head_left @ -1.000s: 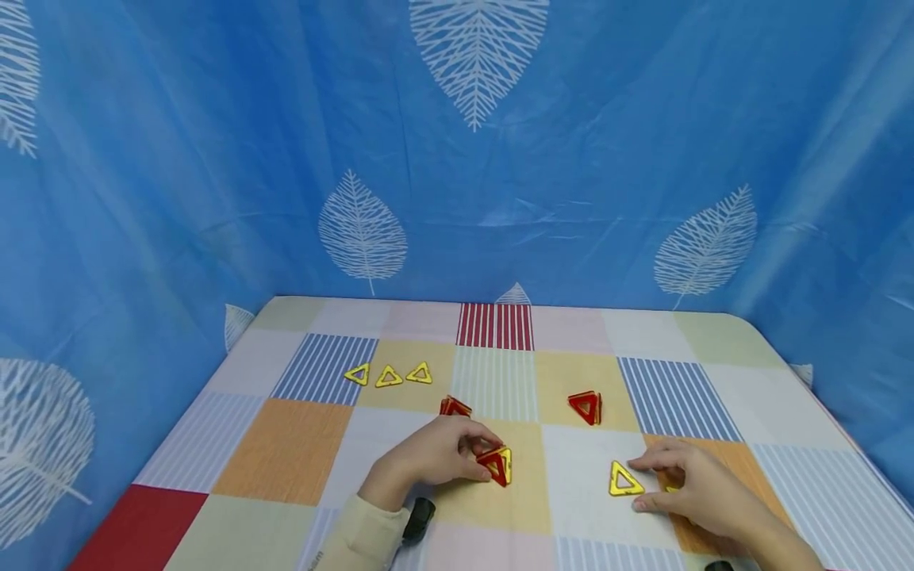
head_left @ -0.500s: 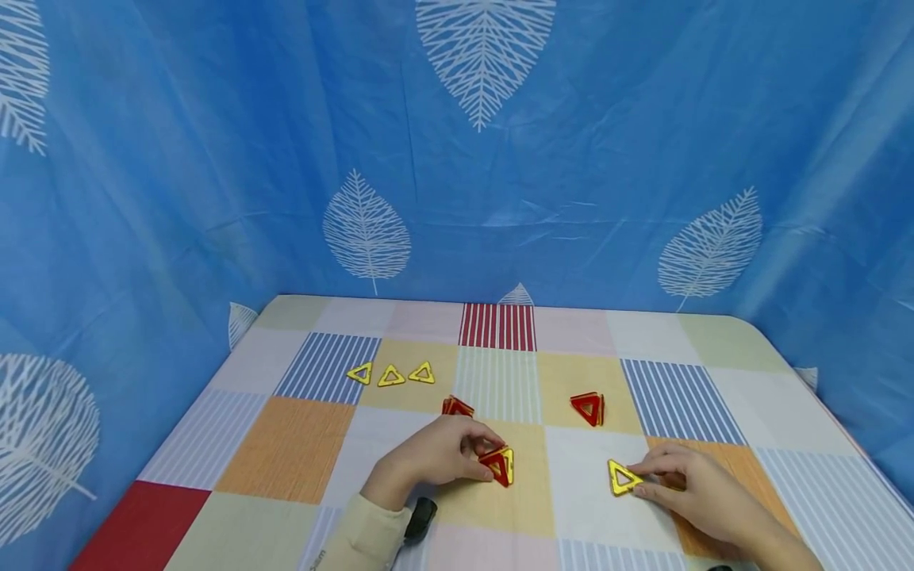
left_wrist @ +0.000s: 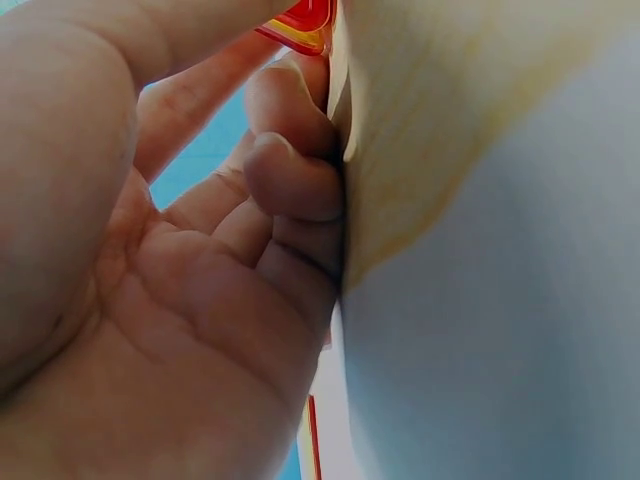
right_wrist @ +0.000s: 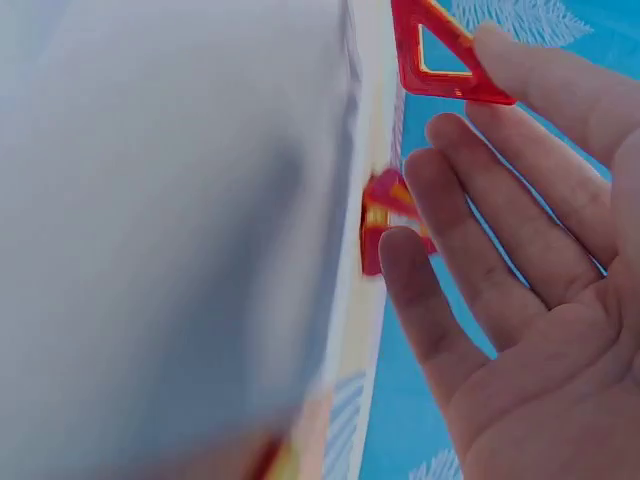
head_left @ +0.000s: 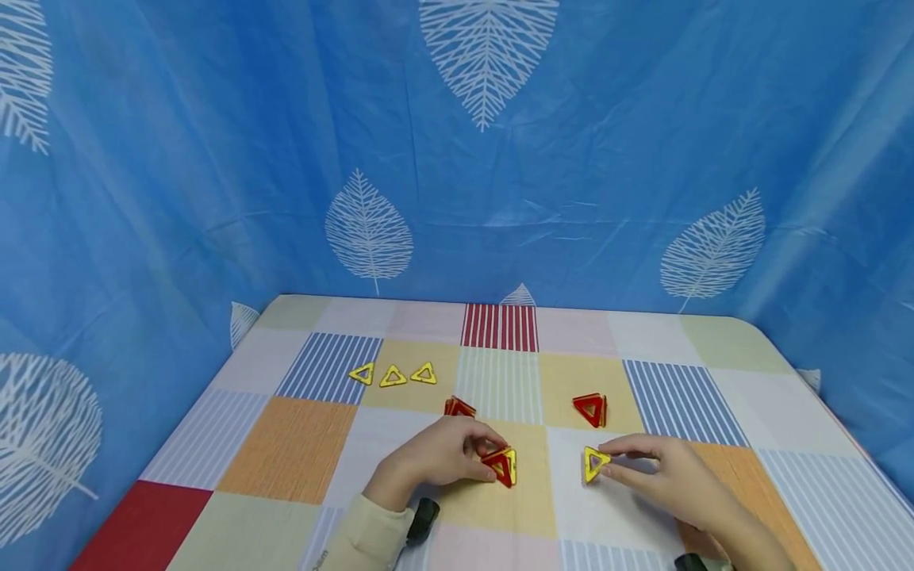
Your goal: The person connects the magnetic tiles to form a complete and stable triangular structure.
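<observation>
My left hand (head_left: 446, 452) pinches a small cluster of red and yellow triangular magnetic tiles (head_left: 508, 473) above the yellow cloth patch. In the left wrist view only a corner of those tiles (left_wrist: 308, 28) shows, past the thumb; the other fingers are bent against the cloth. To the right, my right hand (head_left: 667, 480) holds a yellow triangular magnetic tile (head_left: 588, 468) between thumb and index finger, tipped up from the table. That tile (right_wrist: 440, 88) looks red-orange in the right wrist view, where the remaining fingers extend loosely.
Three yellow triangular tiles (head_left: 393, 384) lie in a row at the back left. A red tile cluster (head_left: 457, 408) sits just behind my left hand, another (head_left: 600, 411) beyond my right. A blurred yellow-red piece (right_wrist: 285, 462) lies low in the right wrist view. Blue curtain (head_left: 571, 159) surrounds the table.
My right hand has taken hold of the yellow triangular tile, lifted its plane upright and carried it left toward the left hand. The left hand keeps its grip in about the same place.
</observation>
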### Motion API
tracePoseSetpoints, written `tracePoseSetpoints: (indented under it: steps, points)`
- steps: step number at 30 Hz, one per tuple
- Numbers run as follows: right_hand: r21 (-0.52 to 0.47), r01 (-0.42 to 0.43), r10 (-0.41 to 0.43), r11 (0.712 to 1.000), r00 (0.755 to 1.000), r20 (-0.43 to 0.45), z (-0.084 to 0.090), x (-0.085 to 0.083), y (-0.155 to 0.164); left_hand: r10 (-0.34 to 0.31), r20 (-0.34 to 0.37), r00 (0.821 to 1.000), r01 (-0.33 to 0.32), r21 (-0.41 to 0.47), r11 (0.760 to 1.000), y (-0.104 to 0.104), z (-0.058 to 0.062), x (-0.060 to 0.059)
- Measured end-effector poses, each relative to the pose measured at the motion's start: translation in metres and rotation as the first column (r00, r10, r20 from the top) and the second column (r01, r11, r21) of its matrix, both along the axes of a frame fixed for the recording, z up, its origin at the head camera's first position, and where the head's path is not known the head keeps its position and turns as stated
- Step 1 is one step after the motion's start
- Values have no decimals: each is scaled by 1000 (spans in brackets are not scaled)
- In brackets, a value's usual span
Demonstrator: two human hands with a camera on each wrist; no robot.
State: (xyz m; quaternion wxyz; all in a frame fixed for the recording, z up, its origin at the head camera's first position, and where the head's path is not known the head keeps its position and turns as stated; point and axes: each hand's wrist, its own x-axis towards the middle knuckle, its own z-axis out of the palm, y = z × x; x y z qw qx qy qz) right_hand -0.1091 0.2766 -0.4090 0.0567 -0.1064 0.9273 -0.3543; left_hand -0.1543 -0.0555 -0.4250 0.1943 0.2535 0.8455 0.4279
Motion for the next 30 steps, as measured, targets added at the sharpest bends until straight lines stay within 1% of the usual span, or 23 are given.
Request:
tracePoseSetpoints:
  steps: [4, 10, 15, 18, 23, 30]
  points:
    - [-56, -35, 34, 998, 999, -11, -4, -4, -15, 7, -2, 1000, -7, -9, 1000, 1, 1, 0]
    - [-130, -144, 137, 981, 989, -59, -8, -12, -35, 22, -7, 1000, -22, -31, 999, 2, 1, 1]
    - [-166, -204, 198, 965, 979, -56, -7, -20, -53, 20, -12, 1000, -21, -40, 999, 2, 1, 1]
    - [-172, -242, 234, 955, 970, -63, -8, -25, -62, 12, -7, 1000, -12, -26, 1000, 2, 1, 0]
    - [-158, -258, 251, 953, 966, -65, -10, -28, -73, -2, -10, 1000, 2, -6, 1000, 1, 2, -1]
    - [-179, -281, 275, 943, 960, -58, -13, -31, -83, 10, -1, 1000, -10, -6, 1000, 2, 2, -1]
